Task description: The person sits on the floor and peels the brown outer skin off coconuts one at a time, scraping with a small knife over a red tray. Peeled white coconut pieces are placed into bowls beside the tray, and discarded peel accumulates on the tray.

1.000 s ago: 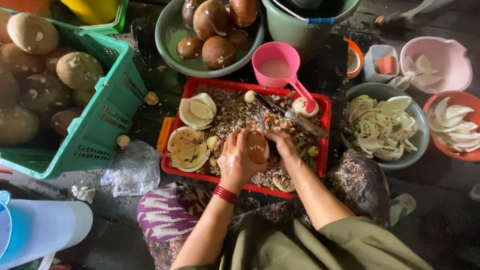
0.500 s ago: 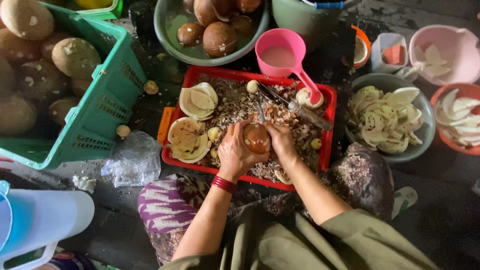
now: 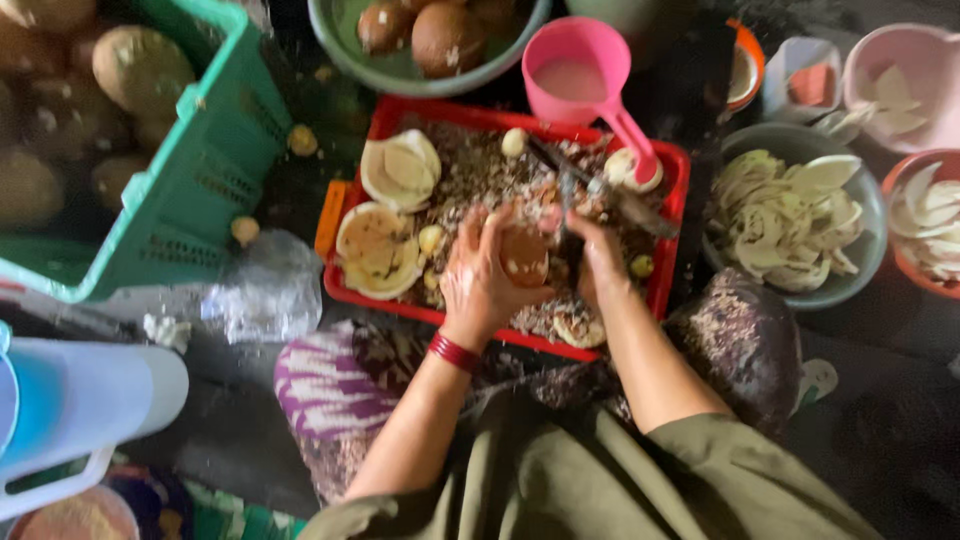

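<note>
My left hand [image 3: 478, 272] cups a small brown coconut piece [image 3: 523, 256] over a red tray [image 3: 500, 118] full of shavings. My right hand [image 3: 600, 262] touches the piece from the right and grips a dark-bladed knife [image 3: 575, 185] that points away from me. White coconut halves [image 3: 385, 235] lie at the tray's left side. A red bangle sits on my left wrist.
A green crate [image 3: 215, 150] of husked coconuts stands at the left. A green bowl [image 3: 340, 50] of brown coconuts and a pink scoop [image 3: 585, 70] lie beyond the tray. Bowls of white coconut slices [image 3: 790, 225] stand at the right. A blue-white jug [image 3: 80, 410] is near left.
The view has shifted down a little, so everything sits higher in frame. Both hands stay on the brown piece over the tray, with only small turning movement.
</note>
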